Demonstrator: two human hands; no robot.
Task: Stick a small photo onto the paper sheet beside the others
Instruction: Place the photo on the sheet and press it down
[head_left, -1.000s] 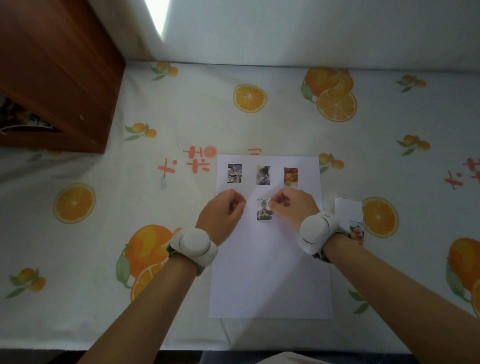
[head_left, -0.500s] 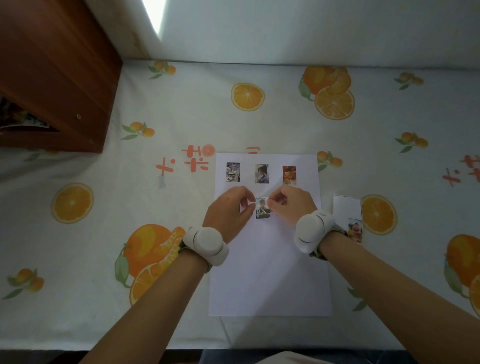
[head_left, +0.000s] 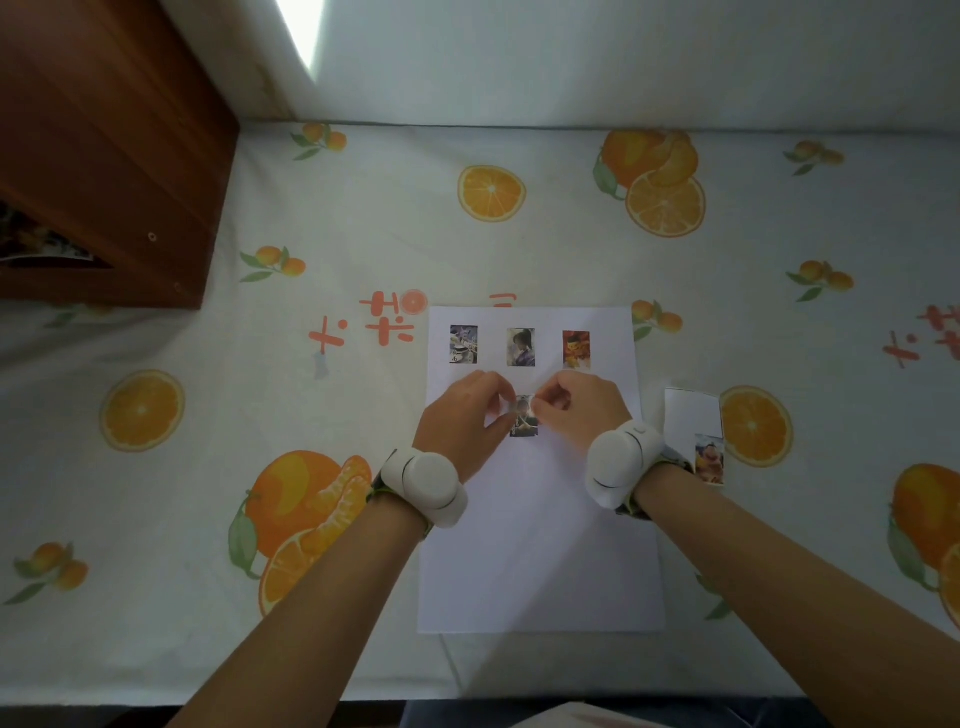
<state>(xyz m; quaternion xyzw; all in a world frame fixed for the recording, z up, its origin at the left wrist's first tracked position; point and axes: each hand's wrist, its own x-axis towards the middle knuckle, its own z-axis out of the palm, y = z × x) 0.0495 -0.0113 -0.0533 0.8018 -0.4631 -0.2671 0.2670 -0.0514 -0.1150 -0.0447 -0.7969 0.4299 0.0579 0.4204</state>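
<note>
A white paper sheet (head_left: 540, 545) lies on the orange-print cloth. Three small photos sit in a row near its top edge: left photo (head_left: 463, 344), middle photo (head_left: 521, 347), right photo (head_left: 576, 349). Below the middle one lies a fourth small photo (head_left: 523, 425). My left hand (head_left: 465, 415) and my right hand (head_left: 582, 405) meet at this photo's top edge, fingertips pinched on its upper corners. The top of the photo is hidden by my fingers.
A white backing sheet (head_left: 691, 415) with one more small photo (head_left: 709, 460) lies right of the paper. A brown wooden cabinet (head_left: 104, 156) stands at the far left. A wall (head_left: 571, 57) runs along the back of the surface.
My left hand moved right from the paper's left part to the fourth photo's top edge. My right hand stayed at the photo. The photo has not shifted.
</note>
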